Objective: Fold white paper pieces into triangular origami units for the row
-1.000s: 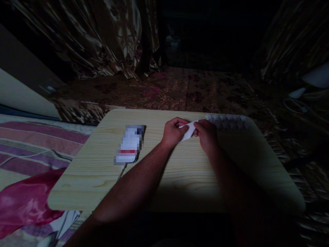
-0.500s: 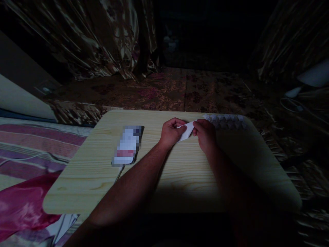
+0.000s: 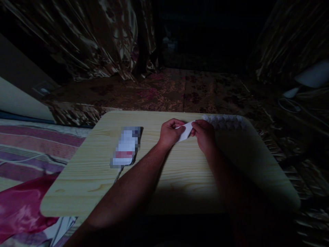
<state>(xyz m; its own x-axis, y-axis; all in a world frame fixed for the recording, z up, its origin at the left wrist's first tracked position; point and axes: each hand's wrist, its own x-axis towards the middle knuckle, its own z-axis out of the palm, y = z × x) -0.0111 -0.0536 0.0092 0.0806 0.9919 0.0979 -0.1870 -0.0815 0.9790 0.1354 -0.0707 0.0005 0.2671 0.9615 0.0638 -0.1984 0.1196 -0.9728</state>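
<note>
A small folded piece of white paper (image 3: 185,132) is stretched between my two hands, a little above the wooden table (image 3: 185,171). My left hand (image 3: 170,133) pinches its left end, thumb on top. At the upper right end, my right hand (image 3: 204,132) grips the paper between thumb and fingers. Just beyond the right hand, several small white folded paper pieces (image 3: 226,119) stand in rows by the table's far right corner. The fingertips under the paper are hidden.
Left on the table lies a phone (image 3: 125,145), its screen blurred, with a cable (image 3: 117,176) attached. A bed with a striped cover (image 3: 38,144) and pink cloth (image 3: 25,206) borders the left side. Patterned fabric (image 3: 159,89) covers the ledge behind. A white lamp (image 3: 312,73) stands far right.
Both hands keep their hold on the paper, with only a slight shift of the right fingers along its end. The whole view has moved slightly.
</note>
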